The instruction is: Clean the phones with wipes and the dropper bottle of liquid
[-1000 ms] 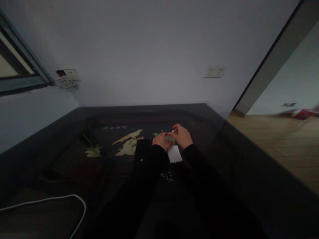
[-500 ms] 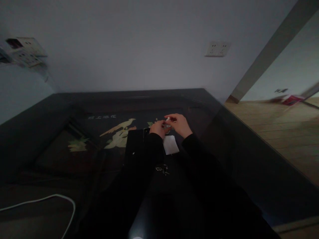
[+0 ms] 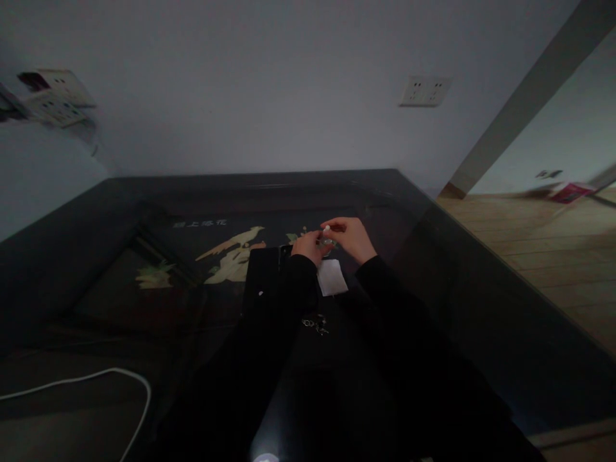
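A small clear bottle (image 3: 326, 244) with a white top (image 3: 327, 228) stands between my hands, largely covered by fingers. My left hand (image 3: 307, 246) is wrapped round its body from the left. From the right, my right hand (image 3: 354, 237) has its fingertips closed at the white top. Just in front of the bottle lies a white folded paper or cloth (image 3: 332, 278). A black case or folder (image 3: 260, 276) is partly under my left forearm, with a tiny white piece (image 3: 260, 293) on it. Nearer me lies a small metal chain or ring of keys (image 3: 316, 323).
The dark glossy table (image 3: 414, 212) carries a bird-and-flower picture (image 3: 235, 256) on its surface. A white cable (image 3: 110, 371) curves across the near left. Wall sockets (image 3: 426, 91) are at the back right, and more sockets (image 3: 58, 102) at the left.
My right fingers have shifted slightly at the white top, which shows a little more clearly. My left hand stays around the bottle. The whole view has shifted slightly.
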The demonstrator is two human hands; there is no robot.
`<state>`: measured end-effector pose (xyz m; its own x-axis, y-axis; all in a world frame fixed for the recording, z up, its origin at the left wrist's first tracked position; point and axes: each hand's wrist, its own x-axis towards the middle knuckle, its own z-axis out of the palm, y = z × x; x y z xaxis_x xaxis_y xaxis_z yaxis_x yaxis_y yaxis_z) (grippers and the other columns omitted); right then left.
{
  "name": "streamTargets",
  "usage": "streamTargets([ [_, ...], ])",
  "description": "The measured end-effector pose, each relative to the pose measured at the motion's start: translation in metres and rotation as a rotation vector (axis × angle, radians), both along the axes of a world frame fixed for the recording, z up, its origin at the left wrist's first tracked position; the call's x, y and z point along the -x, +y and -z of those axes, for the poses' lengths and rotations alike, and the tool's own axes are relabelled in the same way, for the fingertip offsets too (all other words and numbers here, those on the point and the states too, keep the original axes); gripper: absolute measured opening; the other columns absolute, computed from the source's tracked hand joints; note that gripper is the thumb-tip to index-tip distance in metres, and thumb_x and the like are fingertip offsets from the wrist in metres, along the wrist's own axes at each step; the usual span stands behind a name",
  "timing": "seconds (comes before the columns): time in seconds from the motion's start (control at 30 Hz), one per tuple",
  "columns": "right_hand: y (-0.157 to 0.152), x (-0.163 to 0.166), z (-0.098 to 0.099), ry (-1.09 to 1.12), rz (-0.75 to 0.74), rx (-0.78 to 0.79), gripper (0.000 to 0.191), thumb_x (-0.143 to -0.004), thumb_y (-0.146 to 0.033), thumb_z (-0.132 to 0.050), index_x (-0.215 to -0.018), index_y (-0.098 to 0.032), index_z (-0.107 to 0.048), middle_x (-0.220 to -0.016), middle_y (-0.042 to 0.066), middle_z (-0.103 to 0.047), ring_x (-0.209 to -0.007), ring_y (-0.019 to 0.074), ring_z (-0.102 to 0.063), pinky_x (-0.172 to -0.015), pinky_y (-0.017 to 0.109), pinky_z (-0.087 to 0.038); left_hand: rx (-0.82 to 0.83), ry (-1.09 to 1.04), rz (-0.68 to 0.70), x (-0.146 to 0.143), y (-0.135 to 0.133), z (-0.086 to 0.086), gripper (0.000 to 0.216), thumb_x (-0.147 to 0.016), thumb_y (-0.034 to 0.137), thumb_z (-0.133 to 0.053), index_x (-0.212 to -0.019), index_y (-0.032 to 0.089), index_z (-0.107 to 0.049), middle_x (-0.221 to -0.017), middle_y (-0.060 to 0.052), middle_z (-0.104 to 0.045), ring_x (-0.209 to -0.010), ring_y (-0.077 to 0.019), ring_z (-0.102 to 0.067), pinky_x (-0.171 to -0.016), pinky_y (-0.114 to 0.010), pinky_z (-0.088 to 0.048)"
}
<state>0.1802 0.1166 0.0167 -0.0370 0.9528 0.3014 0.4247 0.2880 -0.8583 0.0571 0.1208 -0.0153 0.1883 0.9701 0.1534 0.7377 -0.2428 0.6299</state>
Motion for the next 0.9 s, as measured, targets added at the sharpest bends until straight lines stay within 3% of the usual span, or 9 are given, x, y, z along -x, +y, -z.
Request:
streamTargets([
  [0.3,0.002,0.003,0.008,-0.039,0.127,-0.037,0.01,-0.066,-0.017,-0.068,-0.076,-0.015,-0.069,-0.074,0.006,-0.069,-0.072,0.0181,-0.066,-0.07,0.031,-0.051,0.008,0.019,0.003,0.0,0.001,0.001,0.04,-0.072,0.038,-0.061,-0.107,0.018,-0.06,-0.098,-0.006,-0.067,-0.087,-0.0181,-0.061,-0.073,-0.026,-0.045],
  [0.9,0.001,0.003,0.012,-0.078,0.195,-0.09,0.006,-0.069,-0.025,-0.064,-0.069,-0.02,-0.068,-0.067,0.002,-0.068,-0.067,0.0172,-0.064,-0.065,0.028,-0.048,-0.02,0.081,0.031,0.003,0.004,0.003,0.04,-0.072,0.043,-0.058,-0.105,0.02,-0.061,-0.096,-0.005,-0.067,-0.086,-0.0175,-0.061,-0.07,-0.024,-0.045],
])
